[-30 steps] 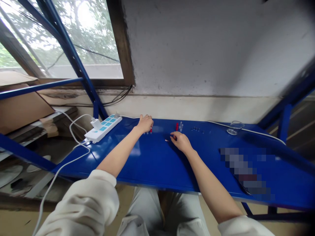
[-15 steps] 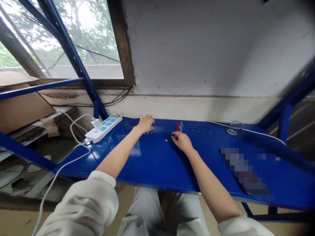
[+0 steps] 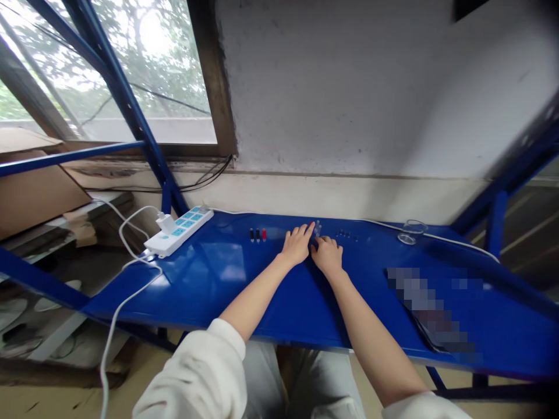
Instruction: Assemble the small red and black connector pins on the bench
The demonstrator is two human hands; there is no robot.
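Both my hands rest side by side on the blue metal shelf (image 3: 244, 285), near its back edge. My left hand (image 3: 297, 243) lies with fingers stretched forward, tips reaching a small red piece and some clear small pieces (image 3: 317, 227). My right hand (image 3: 327, 254) sits just right of it, fingers curled down onto the shelf; what they cover is hidden. Left of the hands stand three small upright pieces (image 3: 257, 234), two black and one red. A row of tiny dark parts (image 3: 347, 235) lies to the right.
A white power strip (image 3: 179, 230) with blue sockets and a white cable lies at the shelf's left end. A clear dish (image 3: 407, 237) and a thin white wire are at the back right. A blurred flat object (image 3: 432, 308) lies on the right. Blue frame struts flank both sides.
My left hand left the three small upright pieces and moved right to join my right hand near the red and clear pieces. The camera shifted slightly.
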